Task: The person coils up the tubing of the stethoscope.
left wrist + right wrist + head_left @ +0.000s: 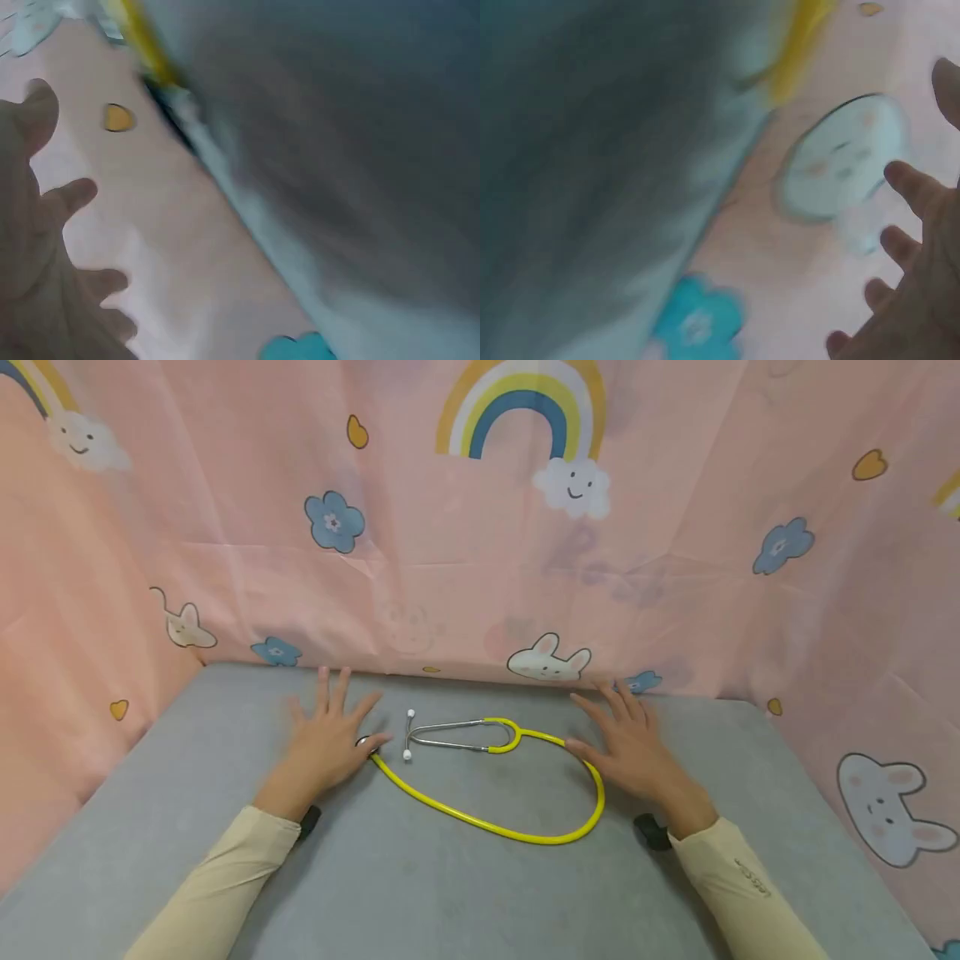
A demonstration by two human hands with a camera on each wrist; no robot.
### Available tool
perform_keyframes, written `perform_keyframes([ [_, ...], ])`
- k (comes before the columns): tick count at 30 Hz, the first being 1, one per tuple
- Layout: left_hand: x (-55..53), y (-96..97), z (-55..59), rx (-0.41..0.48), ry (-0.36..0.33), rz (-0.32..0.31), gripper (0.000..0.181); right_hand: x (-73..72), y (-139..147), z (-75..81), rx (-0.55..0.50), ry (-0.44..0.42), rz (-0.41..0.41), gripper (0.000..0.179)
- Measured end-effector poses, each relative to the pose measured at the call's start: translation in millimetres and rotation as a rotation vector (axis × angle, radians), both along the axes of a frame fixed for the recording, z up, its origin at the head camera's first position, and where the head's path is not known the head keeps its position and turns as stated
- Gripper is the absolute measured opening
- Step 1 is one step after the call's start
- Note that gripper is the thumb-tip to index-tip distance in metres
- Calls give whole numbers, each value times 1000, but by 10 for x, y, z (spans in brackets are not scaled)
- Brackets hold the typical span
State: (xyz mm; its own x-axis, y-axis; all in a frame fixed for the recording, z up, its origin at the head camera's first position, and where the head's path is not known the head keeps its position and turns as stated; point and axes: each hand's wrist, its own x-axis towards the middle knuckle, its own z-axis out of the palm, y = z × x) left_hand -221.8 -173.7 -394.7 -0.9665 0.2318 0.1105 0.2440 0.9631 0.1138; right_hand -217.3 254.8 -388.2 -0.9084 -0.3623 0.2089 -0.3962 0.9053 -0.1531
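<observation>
From the head view, I see a stethoscope with bright yellow rubbery tubing and silver metal ear tubes [517,836] lying on the matte grey counter [450,902], between the person's two hands. Its white ear tips [407,755] point toward the left hand [324,745], whose thumb partly covers the round, silver-rimmed chestpiece [362,744]. The left fingers are spread wide and grip nothing; whether the thumb touches the chestpiece, I can't tell. The right hand [628,747] is likewise fanned out, holding nothing, its thumb passing in front of the tubing where the loop bends. Behind hangs a pink printed curtain [675,593].

My worry is the loop: if one hand swept sideways with a thumb under the tubing, the whole thing could swing round, and the chestpiece could knock against the counter. Lifting by the tubing alone might also let the ear tubes flop and tangle. I spot no container here; the stethoscope lies directly on the counter.

In the left wrist view, the fingers stand apart, well away from a blurred yellow strip, presumably the tubing.

The right wrist view shows spread fingers too, with another yellow smear near the counter's edge.
</observation>
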Motion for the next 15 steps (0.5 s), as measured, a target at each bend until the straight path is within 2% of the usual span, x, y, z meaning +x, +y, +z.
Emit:
perform_keyframes([
  [5, -85, 278, 99, 22, -87, -83, 62, -22, -436, 240, -113, -89, 140, 73],
  [8, -101, 393, 143, 48, -117, -97, 64, -42, -688, 336, -163, -173, 191, 71],
  [11, -95, 476, 166, 99, -118, -86, 63, -82, -862, 350, -172, -250, 177, 67],
  [15, -70, 550, 148, 119, -133, -85, 60, -156, -983, 255, -157, -339, 106, 67],
])
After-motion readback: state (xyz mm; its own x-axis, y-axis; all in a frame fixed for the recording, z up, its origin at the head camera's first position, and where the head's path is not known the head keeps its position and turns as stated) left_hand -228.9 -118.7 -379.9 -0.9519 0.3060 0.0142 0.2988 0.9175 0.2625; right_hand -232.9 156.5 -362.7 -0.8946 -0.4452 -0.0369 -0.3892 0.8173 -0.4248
